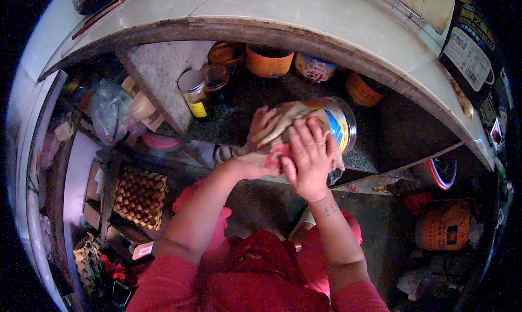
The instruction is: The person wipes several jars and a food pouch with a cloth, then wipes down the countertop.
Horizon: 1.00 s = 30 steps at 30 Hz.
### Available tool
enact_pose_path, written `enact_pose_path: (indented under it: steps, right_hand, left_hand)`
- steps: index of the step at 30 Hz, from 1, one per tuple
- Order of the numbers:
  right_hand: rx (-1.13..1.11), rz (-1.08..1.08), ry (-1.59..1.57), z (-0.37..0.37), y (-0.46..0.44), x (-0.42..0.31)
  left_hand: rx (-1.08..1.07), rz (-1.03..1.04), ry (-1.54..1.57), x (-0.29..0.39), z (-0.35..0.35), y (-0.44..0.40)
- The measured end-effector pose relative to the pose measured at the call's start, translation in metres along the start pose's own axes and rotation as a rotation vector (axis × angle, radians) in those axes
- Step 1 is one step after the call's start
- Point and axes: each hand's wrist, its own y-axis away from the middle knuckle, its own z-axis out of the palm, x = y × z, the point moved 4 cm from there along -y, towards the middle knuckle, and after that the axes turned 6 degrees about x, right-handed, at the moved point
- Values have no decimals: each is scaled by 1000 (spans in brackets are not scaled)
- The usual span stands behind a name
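A clear, round container (352, 128) with a blue and yellow label is held on its side above the near edge of a shelf (239, 116), right of the shelf's middle; its contents cannot be made out. A crumpled beige cloth (285, 120) is wrapped about it. The cloth is gripped against the container by the fingers of the right hand (308, 157), with the thumb set apart. The left hand (260, 164) is placed at the cloth's left side; its fingers are partly hidden, and how far they are closed cannot be told.

Near the shelf's left end, a glass jar (194, 97) is seen, topped by a metal lid and marked with a yellow label. Along the far edge, an orange tub (269, 62) and a patterned tub (315, 71) are set side by side, their insides shadowed. Beyond the shelf's left end, brown eggs (140, 195) are packed in a bumpy tray (156, 223), near a crinkled clear bag (111, 110).

The shelf is dark and speckled, and it is overhung by a pale, smooth table (261, 7) with a rough, curved-looking edge. The room is dimly lit.
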Motion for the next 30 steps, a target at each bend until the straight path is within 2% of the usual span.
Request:
enact_pose_path:
  steps: [2, 4, 6, 8, 10, 14, 17, 19, 21, 23, 27, 28, 30]
  right_hand:
    - [-27, -66, 2, -2, -4, -8]
    - [-48, -57, -16, -3, -13, -5]
    - [-71, -10, 25, -10, -16, 12]
    - [13, 66, 105, -17, -19, 36]
    - [50, 143, 188, -23, -19, 60]
    - [144, 250, 119, -24, -12, 91]
    - [170, 281, 103, -24, -6, 96]
    - [185, 283, 89, -24, -5, 95]
    - [212, 320, 73, -22, 0, 92]
    - [229, 350, 81, -21, 5, 83]
    - [276, 347, 106, -17, 13, 74]
    - [293, 341, 123, -14, 17, 72]
    - [317, 351, 110, -12, 19, 63]
  left_hand:
    - [163, 347, -243, -32, 19, -23]
    - [308, 683, -505, -30, 16, -19]
    - [359, 708, -514, -26, 21, -16]
    - [309, 424, -317, 36, -6, -2]
    - [494, 444, -254, 42, -10, 1]
    - [527, 583, -240, 67, -12, 7]
    - [525, 553, -124, 62, -10, 5]
    - [465, 449, 279, 48, -4, -4]
    - [429, 370, 489, 38, -1, -10]
    - [432, 327, 509, 30, -2, -15]
    - [343, 205, 815, 49, -16, -8]
    - [407, 206, 713, 41, -15, -11]
    - [343, 154, 887, 46, -12, -8]
